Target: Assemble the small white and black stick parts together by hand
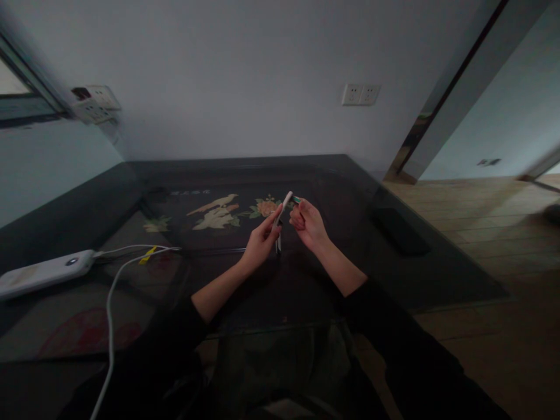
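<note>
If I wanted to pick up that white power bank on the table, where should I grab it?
Probably grab the power bank across its middle, coming down from above. It lies flat on the dark table, long and slim, so fingers fit over its two long edges. Keep off the right end, where white cables plug in. Both the left hand and right hand are busy holding a small white thing.

slim white pen (282, 216), green-tipped, tilted upright, above dark table (394, 274)
</note>
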`<move>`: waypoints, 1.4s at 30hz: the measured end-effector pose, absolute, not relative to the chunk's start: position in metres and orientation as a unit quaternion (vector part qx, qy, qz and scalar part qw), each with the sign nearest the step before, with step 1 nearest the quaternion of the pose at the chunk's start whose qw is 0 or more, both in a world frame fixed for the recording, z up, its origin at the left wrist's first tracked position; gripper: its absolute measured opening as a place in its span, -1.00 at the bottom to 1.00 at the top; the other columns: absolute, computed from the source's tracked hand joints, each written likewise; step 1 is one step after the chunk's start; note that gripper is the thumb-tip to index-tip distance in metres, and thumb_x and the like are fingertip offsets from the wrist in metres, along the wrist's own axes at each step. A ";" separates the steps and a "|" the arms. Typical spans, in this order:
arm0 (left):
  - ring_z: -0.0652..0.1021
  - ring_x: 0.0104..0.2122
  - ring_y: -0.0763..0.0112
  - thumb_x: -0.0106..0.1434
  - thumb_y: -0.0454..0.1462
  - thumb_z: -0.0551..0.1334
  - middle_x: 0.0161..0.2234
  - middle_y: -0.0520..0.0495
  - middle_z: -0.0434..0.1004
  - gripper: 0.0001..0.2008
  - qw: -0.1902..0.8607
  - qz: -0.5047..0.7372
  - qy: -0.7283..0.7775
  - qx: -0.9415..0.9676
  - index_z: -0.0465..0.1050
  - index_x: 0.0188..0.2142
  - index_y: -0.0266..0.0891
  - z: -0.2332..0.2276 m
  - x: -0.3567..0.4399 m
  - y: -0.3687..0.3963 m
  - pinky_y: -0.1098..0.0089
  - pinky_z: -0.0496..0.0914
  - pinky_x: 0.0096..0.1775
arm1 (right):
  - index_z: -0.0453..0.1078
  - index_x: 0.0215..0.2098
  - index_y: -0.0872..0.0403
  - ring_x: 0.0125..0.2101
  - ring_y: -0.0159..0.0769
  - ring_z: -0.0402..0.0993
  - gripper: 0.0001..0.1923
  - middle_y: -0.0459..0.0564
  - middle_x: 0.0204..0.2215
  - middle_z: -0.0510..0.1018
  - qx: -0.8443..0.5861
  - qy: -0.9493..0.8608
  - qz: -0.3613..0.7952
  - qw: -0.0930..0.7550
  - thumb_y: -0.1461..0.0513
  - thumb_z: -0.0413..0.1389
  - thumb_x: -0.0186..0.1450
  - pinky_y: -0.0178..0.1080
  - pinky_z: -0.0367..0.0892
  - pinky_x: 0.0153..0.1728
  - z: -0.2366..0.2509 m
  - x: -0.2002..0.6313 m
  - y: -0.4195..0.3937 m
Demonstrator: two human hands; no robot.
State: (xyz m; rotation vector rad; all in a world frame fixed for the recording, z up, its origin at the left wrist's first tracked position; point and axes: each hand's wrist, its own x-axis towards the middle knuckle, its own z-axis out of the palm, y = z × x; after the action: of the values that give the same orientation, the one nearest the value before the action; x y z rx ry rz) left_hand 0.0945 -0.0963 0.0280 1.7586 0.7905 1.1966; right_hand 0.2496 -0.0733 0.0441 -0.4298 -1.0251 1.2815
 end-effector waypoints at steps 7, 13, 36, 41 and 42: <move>0.20 -0.57 0.57 0.34 -0.27 0.16 -0.50 0.06 0.39 -0.44 0.396 0.491 0.313 0.710 0.19 0.32 -0.22 0.026 0.094 -0.096 0.53 0.18 -0.52 | 0.37 -0.41 0.03 -0.70 -0.52 -0.19 -0.60 -0.32 -0.76 0.07 -0.203 -0.451 0.564 0.662 -0.09 0.31 0.12 -0.29 -0.23 -0.64 0.046 0.250 -0.074; 0.19 -0.57 0.57 0.35 -0.27 0.14 -0.45 0.05 0.44 -0.42 0.398 0.461 0.308 0.730 0.14 0.34 -0.19 0.028 0.096 -0.103 0.53 0.17 -0.51 | 0.45 -0.32 0.03 -0.69 -0.53 -0.19 -0.57 -0.32 -0.74 0.05 -0.211 -0.457 0.560 0.659 -0.11 0.31 0.10 -0.29 -0.21 -0.64 0.048 0.250 -0.075; 0.19 -0.58 0.56 0.33 -0.24 0.18 -0.50 0.04 0.40 -0.43 0.417 0.489 0.314 0.699 0.21 0.31 -0.17 0.030 0.094 -0.096 0.51 0.18 -0.53 | 0.31 -0.42 0.01 -0.71 -0.52 -0.16 -0.52 -0.33 -0.76 0.05 -0.233 -0.461 0.549 0.657 -0.16 0.29 0.08 -0.29 -0.21 -0.64 0.049 0.249 -0.076; 0.18 -0.57 0.56 0.34 -0.27 0.16 -0.44 0.03 0.46 -0.42 0.424 0.476 0.307 0.707 0.16 0.33 -0.14 0.030 0.096 -0.100 0.52 0.18 -0.52 | 0.32 -0.45 0.02 -0.69 -0.52 -0.18 -0.54 -0.32 -0.75 0.05 -0.228 -0.459 0.548 0.661 -0.14 0.30 0.09 -0.28 -0.21 -0.63 0.049 0.249 -0.076; 0.18 -0.57 0.56 0.34 -0.27 0.15 -0.44 0.03 0.46 -0.42 0.428 0.470 0.303 0.710 0.15 0.34 -0.15 0.031 0.096 -0.102 0.51 0.17 -0.51 | 0.35 -0.43 0.03 -0.69 -0.52 -0.19 -0.55 -0.32 -0.75 0.05 -0.227 -0.458 0.549 0.661 -0.13 0.30 0.09 -0.28 -0.21 -0.63 0.049 0.249 -0.076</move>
State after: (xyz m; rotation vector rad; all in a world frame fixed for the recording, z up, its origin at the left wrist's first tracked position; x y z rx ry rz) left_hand 0.0961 -0.1015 0.0306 1.7737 0.7558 1.1733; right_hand 0.2493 -0.0760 0.0490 -0.5131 -1.0364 1.2421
